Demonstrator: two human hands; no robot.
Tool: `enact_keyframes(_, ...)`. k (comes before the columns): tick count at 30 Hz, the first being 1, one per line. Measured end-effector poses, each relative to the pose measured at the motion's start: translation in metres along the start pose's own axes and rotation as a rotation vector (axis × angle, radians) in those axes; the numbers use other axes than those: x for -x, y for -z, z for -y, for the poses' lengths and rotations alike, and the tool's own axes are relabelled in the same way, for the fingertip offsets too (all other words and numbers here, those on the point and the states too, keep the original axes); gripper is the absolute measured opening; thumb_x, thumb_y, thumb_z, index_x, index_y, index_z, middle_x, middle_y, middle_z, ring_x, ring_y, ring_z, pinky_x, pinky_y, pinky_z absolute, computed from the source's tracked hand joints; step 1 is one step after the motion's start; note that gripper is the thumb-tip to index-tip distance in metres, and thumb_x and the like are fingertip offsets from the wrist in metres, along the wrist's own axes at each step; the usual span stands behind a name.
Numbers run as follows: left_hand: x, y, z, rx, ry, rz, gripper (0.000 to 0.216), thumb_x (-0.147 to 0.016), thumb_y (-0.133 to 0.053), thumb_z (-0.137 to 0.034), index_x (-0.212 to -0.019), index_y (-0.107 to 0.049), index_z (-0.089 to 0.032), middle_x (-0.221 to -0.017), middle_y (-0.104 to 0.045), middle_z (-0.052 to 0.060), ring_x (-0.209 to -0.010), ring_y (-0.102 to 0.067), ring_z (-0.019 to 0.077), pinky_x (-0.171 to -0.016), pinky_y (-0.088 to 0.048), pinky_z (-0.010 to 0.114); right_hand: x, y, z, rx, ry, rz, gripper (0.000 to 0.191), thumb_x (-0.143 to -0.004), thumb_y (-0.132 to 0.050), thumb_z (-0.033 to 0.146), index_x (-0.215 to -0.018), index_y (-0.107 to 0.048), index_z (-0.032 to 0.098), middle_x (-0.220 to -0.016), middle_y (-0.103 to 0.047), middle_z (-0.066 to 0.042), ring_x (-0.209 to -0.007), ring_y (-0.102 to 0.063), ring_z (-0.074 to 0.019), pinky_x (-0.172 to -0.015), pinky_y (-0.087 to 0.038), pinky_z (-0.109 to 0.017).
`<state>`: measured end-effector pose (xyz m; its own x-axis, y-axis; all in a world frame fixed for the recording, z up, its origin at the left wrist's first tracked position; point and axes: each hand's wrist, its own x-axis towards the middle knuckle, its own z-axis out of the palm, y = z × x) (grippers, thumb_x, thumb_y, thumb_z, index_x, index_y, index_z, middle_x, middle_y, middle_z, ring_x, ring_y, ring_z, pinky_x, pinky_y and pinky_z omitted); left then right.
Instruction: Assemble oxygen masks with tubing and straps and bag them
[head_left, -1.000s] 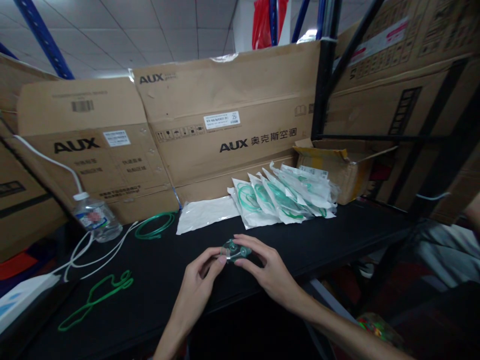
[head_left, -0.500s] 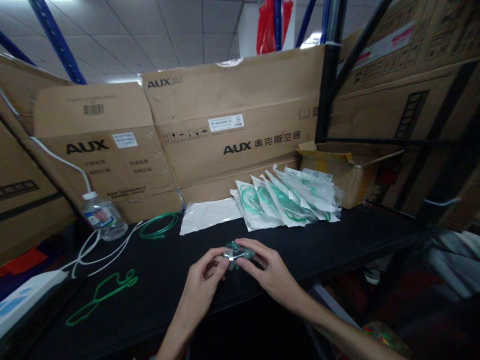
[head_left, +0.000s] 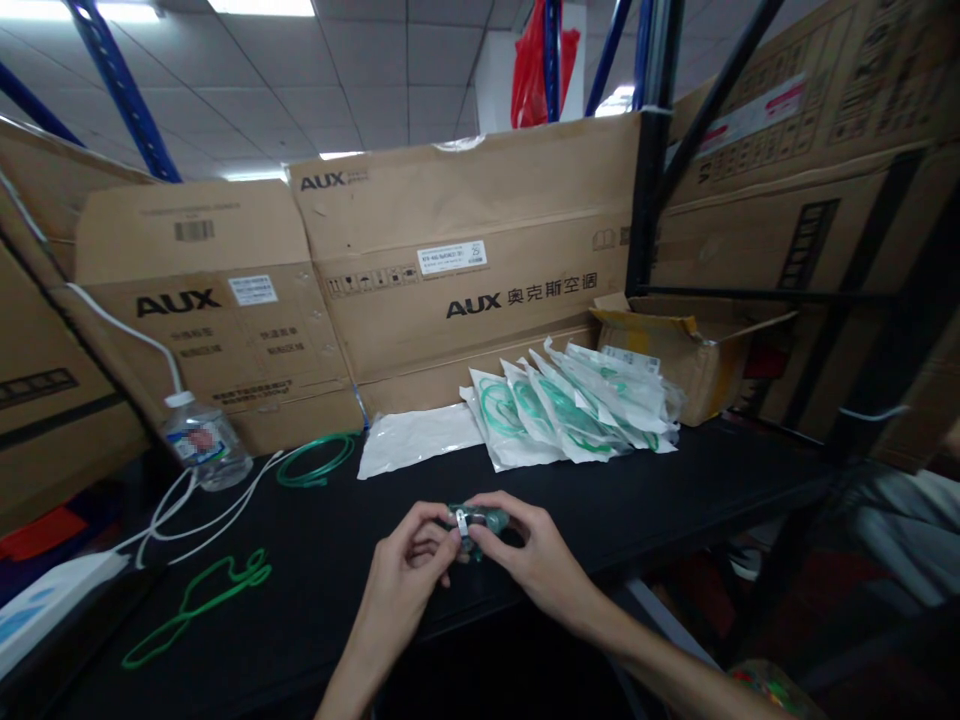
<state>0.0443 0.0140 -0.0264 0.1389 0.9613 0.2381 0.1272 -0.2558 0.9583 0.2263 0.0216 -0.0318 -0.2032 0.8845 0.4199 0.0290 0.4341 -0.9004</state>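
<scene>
A small see-through green mask (head_left: 496,519), seemingly an oxygen mask, is held above the front of the black table. On its left side sits a shiny metal strip (head_left: 463,523), like a nose clip. My left hand (head_left: 405,565) is closed, thumb and forefinger pinching the mask by this strip. From the right, my right hand (head_left: 541,558) grips the mask between thumb and fingers. The fingers hide much of its shape. A green elastic strap (head_left: 196,608) lies loose to the left, and a coil of green tubing (head_left: 311,462) rests behind it.
Several white packets with green tubing (head_left: 555,415) lean in a row beside an open carton (head_left: 705,370). A flat white packet (head_left: 420,438) lies left of them. A plastic bottle (head_left: 206,445), white cables and a power strip (head_left: 60,605) occupy the left. Large cartons (head_left: 480,270) wall the back.
The camera has tilted slightly, so the scene sits a little lower. Both hands keep hold of the mask, which has turned a little; the metal strip now stands more upright.
</scene>
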Motion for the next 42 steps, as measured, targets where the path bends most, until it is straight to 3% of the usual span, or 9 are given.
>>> enact_keyframes(6,-0.003,0.001,0.0,0.031,0.018,-0.098,0.034,-0.08,-0.076,-0.047,-0.092,-0.059,-0.02,-0.072,-0.069,0.001,-0.07,-0.069,0.019,-0.055,-0.052,0.024,-0.008,-0.01,0.0,0.075,0.017,-0.059,0.013,-0.09,-0.065,0.027,-0.095,-0.075,0.02,-0.091,-0.076,-0.002,-0.086,-0.068,-0.0193,-0.081,-0.05,-0.029)
enact_keyframes(10,-0.001,0.0,-0.007,-0.088,0.002,-0.218,0.033,-0.08,-0.074,-0.049,-0.085,-0.068,-0.017,-0.067,-0.066,0.0,-0.063,-0.064,0.0156,-0.057,-0.051,0.024,-0.01,-0.011,-0.005,0.099,0.007,-0.146,0.015,-0.09,-0.064,0.028,-0.098,-0.074,0.02,-0.094,-0.076,-0.003,-0.088,-0.07,-0.0211,-0.083,-0.052,-0.031)
enact_keyframes(17,0.001,-0.001,-0.009,-0.129,0.051,-0.13,0.041,-0.077,-0.075,-0.053,-0.094,-0.079,-0.016,-0.064,-0.066,0.001,-0.054,-0.06,0.0144,-0.052,-0.05,0.024,-0.007,-0.013,-0.009,0.141,0.102,-0.154,0.027,-0.092,-0.063,0.025,-0.117,-0.074,0.022,-0.117,-0.076,-0.007,-0.107,-0.07,-0.0233,-0.098,-0.052,-0.036)
enact_keyframes(23,0.001,0.0,-0.007,-0.086,0.068,-0.1,0.041,-0.081,-0.072,-0.054,-0.094,-0.078,-0.015,-0.058,-0.064,0.0,-0.05,-0.058,0.013,-0.05,-0.048,0.022,-0.005,-0.013,-0.002,0.109,0.107,-0.122,0.023,-0.096,-0.062,0.03,-0.114,-0.075,0.025,-0.112,-0.076,-0.006,-0.104,-0.07,-0.0219,-0.094,-0.053,-0.033)
enact_keyframes(33,0.0,-0.001,-0.001,-0.022,0.128,-0.051,0.041,-0.083,-0.072,-0.052,-0.091,-0.076,-0.013,-0.053,-0.063,-0.001,-0.045,-0.055,0.0106,-0.046,-0.043,0.021,-0.006,-0.013,-0.003,0.051,0.151,-0.126,0.019,-0.092,-0.065,0.018,-0.103,-0.08,0.023,-0.107,-0.078,-0.005,-0.1,-0.072,-0.0205,-0.092,-0.053,-0.031)
enact_keyframes(42,-0.001,-0.005,-0.007,0.035,0.156,-0.105,0.046,-0.076,-0.075,-0.056,-0.087,-0.075,-0.011,-0.052,-0.063,0.0,-0.044,-0.054,0.0103,-0.044,-0.04,0.02,-0.004,-0.016,-0.002,0.086,0.163,-0.131,0.021,-0.093,-0.063,0.019,-0.104,-0.081,0.021,-0.103,-0.079,-0.007,-0.096,-0.073,-0.0208,-0.089,-0.054,-0.03)
